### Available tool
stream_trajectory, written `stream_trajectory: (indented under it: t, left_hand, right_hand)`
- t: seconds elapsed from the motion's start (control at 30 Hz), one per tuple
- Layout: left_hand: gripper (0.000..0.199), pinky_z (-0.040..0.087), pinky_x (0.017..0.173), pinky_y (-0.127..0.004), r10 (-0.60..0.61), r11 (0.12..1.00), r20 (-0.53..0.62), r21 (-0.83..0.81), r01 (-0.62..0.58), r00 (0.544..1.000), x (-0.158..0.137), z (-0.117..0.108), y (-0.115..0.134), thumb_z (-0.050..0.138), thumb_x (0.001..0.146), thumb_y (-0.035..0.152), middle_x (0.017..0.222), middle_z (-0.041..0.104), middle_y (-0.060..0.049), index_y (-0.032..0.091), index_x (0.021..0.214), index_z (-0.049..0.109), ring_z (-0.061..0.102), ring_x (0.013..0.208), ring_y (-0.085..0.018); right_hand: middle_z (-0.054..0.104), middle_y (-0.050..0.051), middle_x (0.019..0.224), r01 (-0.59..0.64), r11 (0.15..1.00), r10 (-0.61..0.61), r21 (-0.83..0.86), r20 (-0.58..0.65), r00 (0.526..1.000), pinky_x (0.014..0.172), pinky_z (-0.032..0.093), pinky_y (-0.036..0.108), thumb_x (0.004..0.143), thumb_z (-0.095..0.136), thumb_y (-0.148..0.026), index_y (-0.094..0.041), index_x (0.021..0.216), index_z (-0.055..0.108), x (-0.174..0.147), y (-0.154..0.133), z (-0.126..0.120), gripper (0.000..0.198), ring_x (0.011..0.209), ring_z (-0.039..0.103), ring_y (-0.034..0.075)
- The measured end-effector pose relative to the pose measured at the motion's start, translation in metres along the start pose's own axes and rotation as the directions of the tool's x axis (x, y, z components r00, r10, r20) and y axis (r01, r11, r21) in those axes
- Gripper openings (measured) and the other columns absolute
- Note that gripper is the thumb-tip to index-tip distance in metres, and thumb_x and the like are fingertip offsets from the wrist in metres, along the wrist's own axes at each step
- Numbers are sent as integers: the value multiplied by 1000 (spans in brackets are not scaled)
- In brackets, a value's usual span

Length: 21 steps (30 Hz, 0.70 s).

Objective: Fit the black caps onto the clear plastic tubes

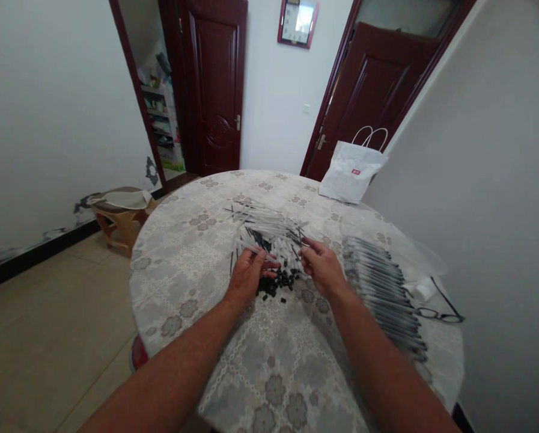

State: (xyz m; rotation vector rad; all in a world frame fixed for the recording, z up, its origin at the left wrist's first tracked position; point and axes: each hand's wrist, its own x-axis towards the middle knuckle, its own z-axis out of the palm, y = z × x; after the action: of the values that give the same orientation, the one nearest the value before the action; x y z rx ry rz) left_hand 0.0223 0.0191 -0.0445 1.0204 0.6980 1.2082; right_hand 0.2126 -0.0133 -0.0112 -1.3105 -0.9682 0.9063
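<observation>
The tablecloth (251,337) is pale grey-white, patterned with grey-brown flowers and lacy white trails. At the centre of the frame, the small caps (267,287) are black and the heaped sticks (269,224) mostly whitish; the row of sticks (386,288) at lower right is grey and black. The bag (348,174), upper right, is white with a red mark; the door (213,90), upper left, dark reddish brown.

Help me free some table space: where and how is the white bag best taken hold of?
Probably by both looped handles together, from above: they rise over the top of the white bag, which stands near the edge of the table. Its contents don't show, so its weight is uncertain.
</observation>
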Motion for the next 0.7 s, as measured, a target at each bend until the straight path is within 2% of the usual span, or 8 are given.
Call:
stream_trajectory:
  t: [0.07,0.17,0.3,0.4,0.57,0.7]
  left_hand:
    - [36,62,63,-32,-58,995,12,-77,59,998,1,0,-1,70,87,46,98,73,-8,19,102,52,76,83,-23]
    - [34,63,66,-33,-125,975,55,-177,133,991,2,-1,-2,73,87,42,102,73,-9,19,101,52,76,84,-24]
    - [31,64,72,-38,-171,954,109,-230,192,979,1,-1,0,73,87,39,104,74,-10,19,99,52,77,84,-24]
    - [31,64,75,-39,-191,943,119,-253,216,974,0,0,3,75,87,36,103,74,-10,18,99,52,76,84,-23]
    - [29,64,82,-46,-171,930,151,-301,210,974,-1,0,3,74,87,33,103,75,-12,17,98,53,76,86,-23]
    - [29,64,77,-38,-197,924,136,-307,230,971,-1,-1,3,75,87,31,103,75,-12,16,98,53,76,87,-22]
  right_hand:
    - [68,-1,79,-11,994,6,113,39,999,40,37,19,77,71,-40,-17,117,62,-15,5,10,47,54,56,10]
    - [70,0,78,23,992,-34,122,86,996,42,44,21,81,71,-40,-18,101,61,-28,14,19,31,54,60,11]
    - [73,4,91,94,973,-107,210,51,993,48,52,24,85,68,-37,-21,95,56,-34,19,24,22,68,70,16]
    - [74,5,101,126,965,-137,230,31,990,44,50,22,86,69,-36,-22,98,56,-38,17,26,23,68,69,15]
    - [74,5,102,135,974,-145,184,44,988,42,48,20,86,71,-37,-22,97,58,-45,15,31,23,63,66,13]
    - [73,2,85,118,981,-129,156,63,990,42,45,20,86,71,-39,-22,99,61,-48,16,33,23,58,62,12]
